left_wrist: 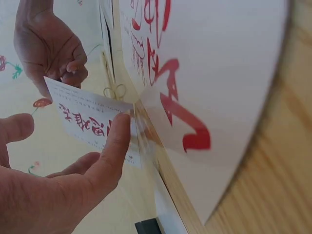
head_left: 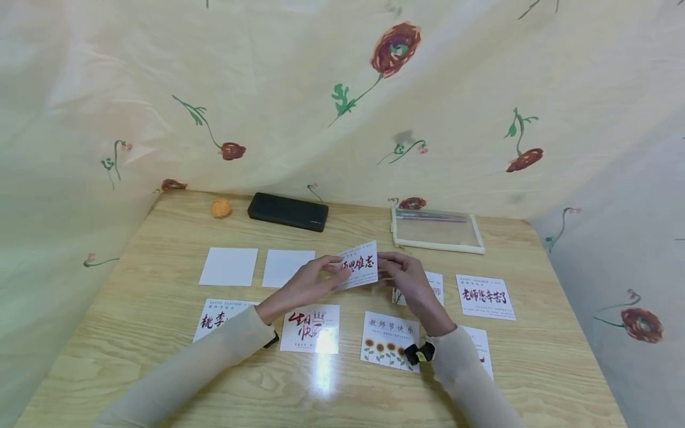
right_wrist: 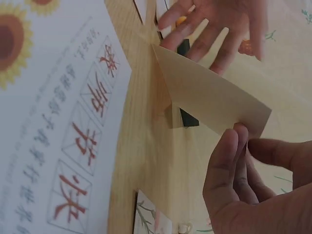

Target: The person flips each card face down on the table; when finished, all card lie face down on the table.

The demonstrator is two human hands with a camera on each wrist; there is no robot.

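Paper greeting card [head_left: 360,264] is pinched by left hand [head_left: 309,284] and right hand [head_left: 408,279]; placing at 12 o'clock seems next.

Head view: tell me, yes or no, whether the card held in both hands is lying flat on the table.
No: the card is held above the table, pinched between the left hand and right hand.

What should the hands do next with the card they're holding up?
Probably lower the card onto the bare wood beside the two blank cards. The left hand and right hand pinch its ends above the table, and that row has room there.
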